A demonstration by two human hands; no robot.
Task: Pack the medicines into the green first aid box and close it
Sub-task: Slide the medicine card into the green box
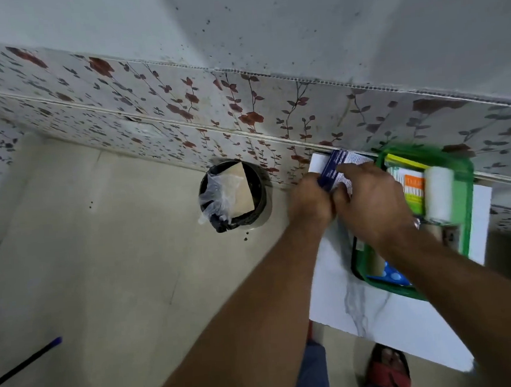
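The green first aid box (466, 196) lies open on a small white marble-patterned table (374, 315) at the right. Inside it I see a white bandage roll (438, 192), an orange and white medicine carton (414, 191) and a blue dotted packet (394, 274). Both hands meet just left of the box, near the table's far left corner. My left hand (309, 201) and my right hand (373, 203) together grip a blue and white medicine carton (337, 166), held tilted above the table. My right forearm hides the box's middle.
A round black bin (233, 192) lined with a plastic bag stands on the floor left of the table, against the floral tiled wall (181, 107). A dark stick with a blue tip (27, 363) lies at the lower left. A foot in a red sandal (387, 368) shows below the table.
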